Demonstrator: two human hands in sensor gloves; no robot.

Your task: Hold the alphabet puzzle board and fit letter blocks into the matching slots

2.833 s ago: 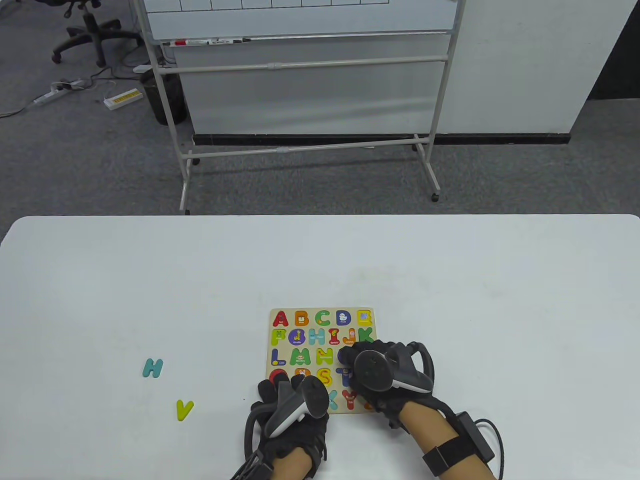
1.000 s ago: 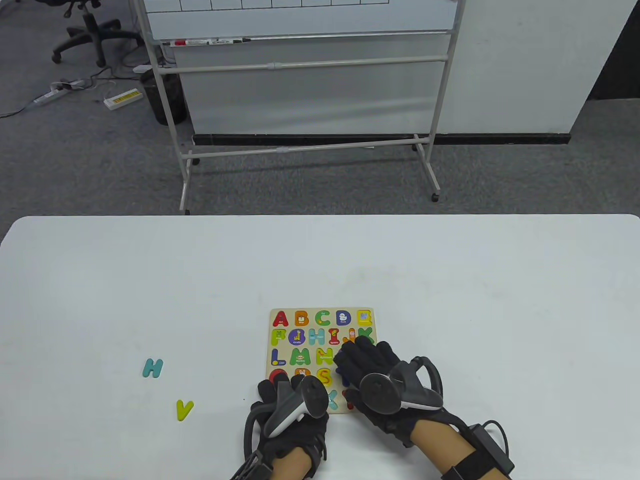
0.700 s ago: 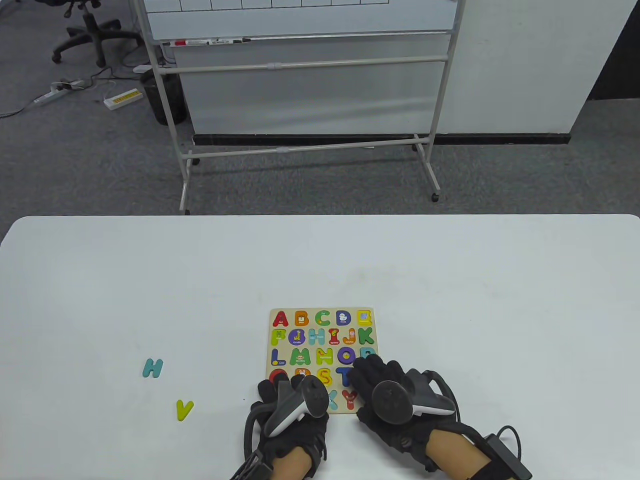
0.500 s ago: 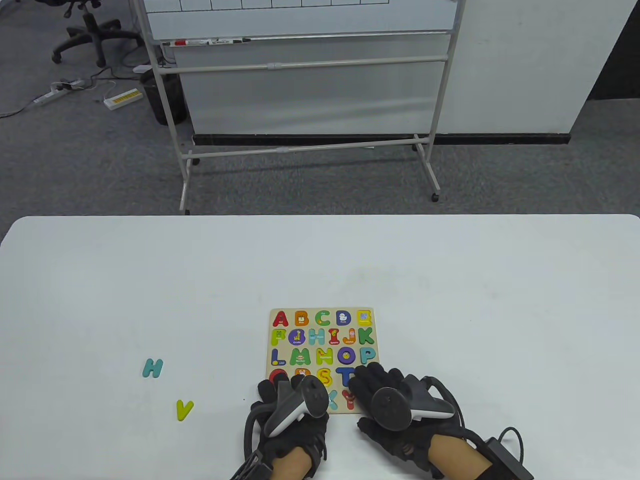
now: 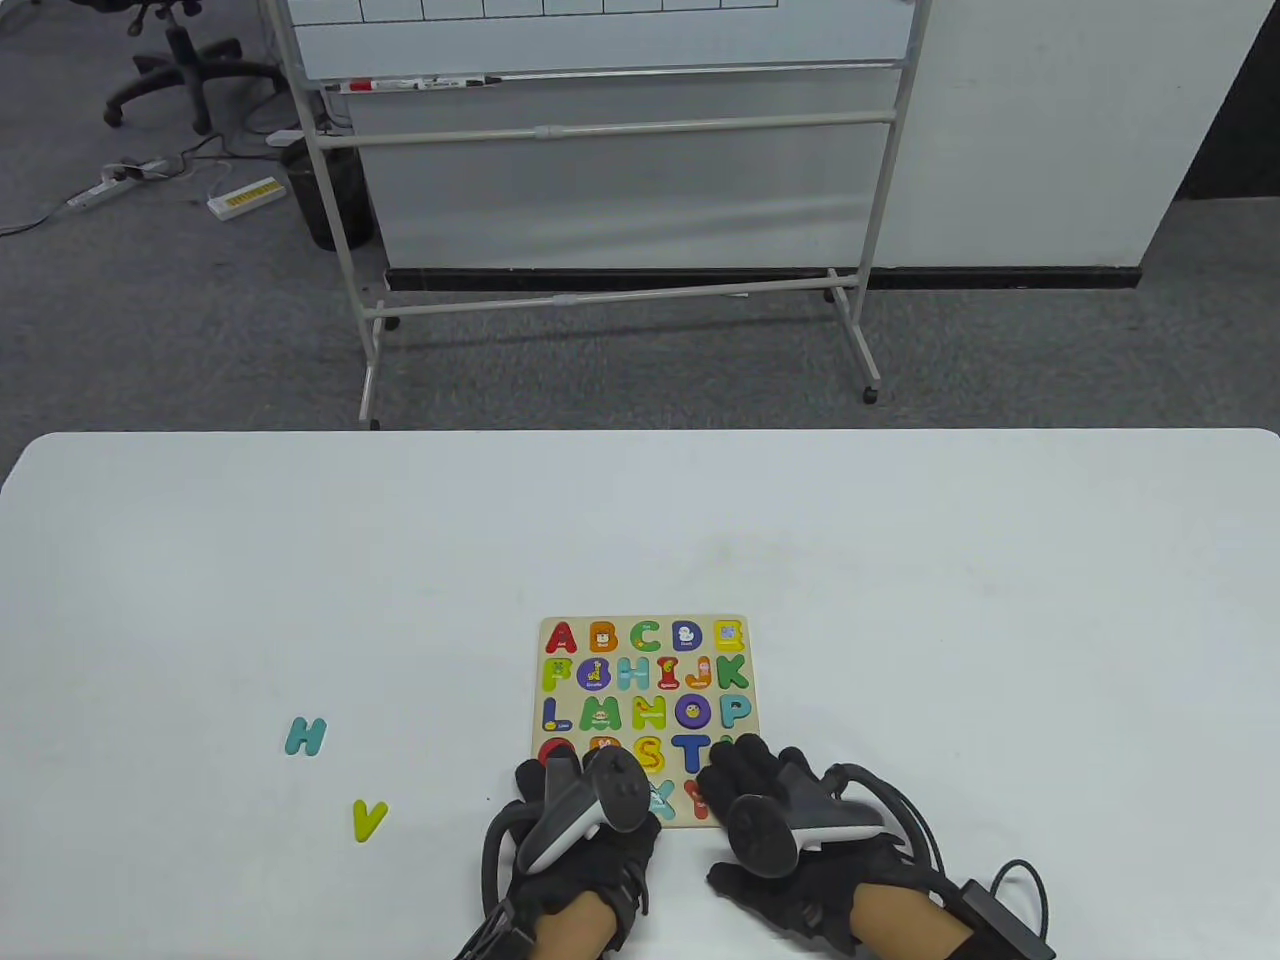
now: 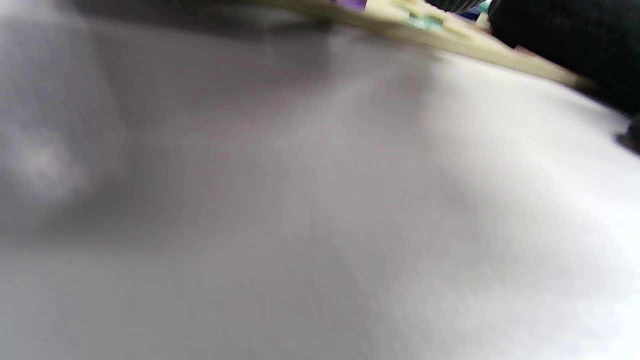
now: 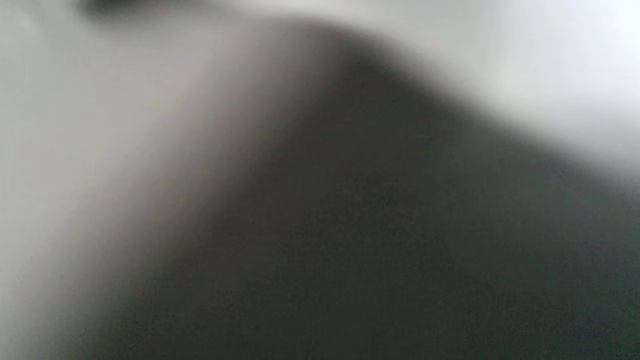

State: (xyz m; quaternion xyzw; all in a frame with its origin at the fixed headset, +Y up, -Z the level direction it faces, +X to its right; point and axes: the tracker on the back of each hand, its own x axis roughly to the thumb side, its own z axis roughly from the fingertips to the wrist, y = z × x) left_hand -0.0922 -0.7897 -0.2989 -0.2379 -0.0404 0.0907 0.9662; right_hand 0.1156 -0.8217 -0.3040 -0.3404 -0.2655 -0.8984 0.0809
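The alphabet puzzle board (image 5: 644, 619) lies flat on the white table, near the front edge, with most slots filled by coloured letters. My left hand (image 5: 548, 776) rests on the board's near-left corner and holds it down; the tracker hides most of its fingers. My right hand (image 5: 742, 762) lies with fingers spread on the near-right corner, holding no block. A loose teal H (image 5: 305, 736) and a yellow-green V (image 5: 369, 820) lie on the table to the left. The left wrist view shows the board's edge (image 6: 450, 42), blurred. The right wrist view is a dark blur.
The white table (image 5: 900, 560) stretches wide behind and to the right of the board. A whiteboard on a wheeled stand (image 5: 610, 150) stands on the carpet beyond the table's far edge. A cable box (image 5: 1000, 915) hangs at my right forearm.
My right hand has drawn back toward the near edge, off the board's right side, uncovering the O, P and T. The left hand has stayed on the near-left corner.
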